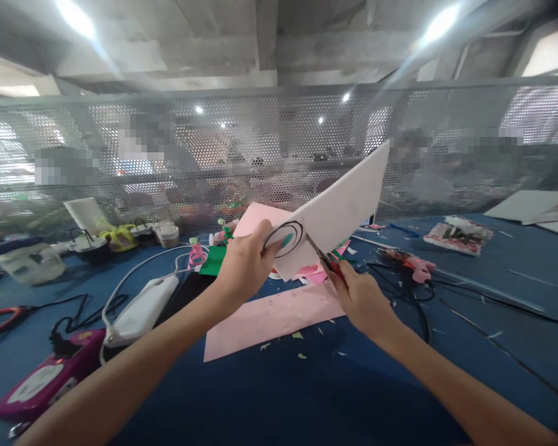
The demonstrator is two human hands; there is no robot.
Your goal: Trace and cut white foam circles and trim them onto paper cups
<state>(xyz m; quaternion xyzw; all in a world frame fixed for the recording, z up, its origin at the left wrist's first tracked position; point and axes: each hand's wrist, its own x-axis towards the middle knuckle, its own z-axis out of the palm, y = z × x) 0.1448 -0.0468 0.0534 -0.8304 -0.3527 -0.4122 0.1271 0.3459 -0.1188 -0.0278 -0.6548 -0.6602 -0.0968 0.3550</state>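
Observation:
A white sheet [344,207], thick like foam board or card, is held up above the table at a slant. Black circles, one inside the other, are drawn near its left end. My left hand [246,263] pinches that end, the thumb lying over the drawn circles. In my right hand [363,294] are scissors [327,259] with red handles, their blades at the lower edge of the sheet just right of the circles. A pink paper strip [274,319] lies on the table below both hands. Another pink sheet [258,217] shows behind my left hand.
A pink glue gun [418,267] with black cables lies at the right. White power bank [144,306] and purple box [51,375] sit at the left. Tubs [90,244] stand at the back left, before a perforated metal screen [242,155]. Paper scraps dot the blue table [307,396].

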